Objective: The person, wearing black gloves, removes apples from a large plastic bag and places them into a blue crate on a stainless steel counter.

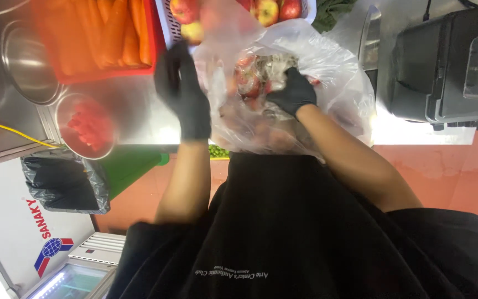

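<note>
Head view: both black-gloved hands work a clear crinkled plastic bag (327,72) of red fruit (blurred); left hand (183,91) grips its edge, right hand (293,93) reaches inside, fingers curled on the fruit.

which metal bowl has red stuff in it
The smaller bowl near the counter edge holds red pieces; the larger bowl beyond it looks empty.

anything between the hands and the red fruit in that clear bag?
Right hand is inside the clear plastic bag, directly on the red fruit; nothing visible between. Left hand grips the bag's outer edge, so the plastic film separates it from the fruit.
</note>
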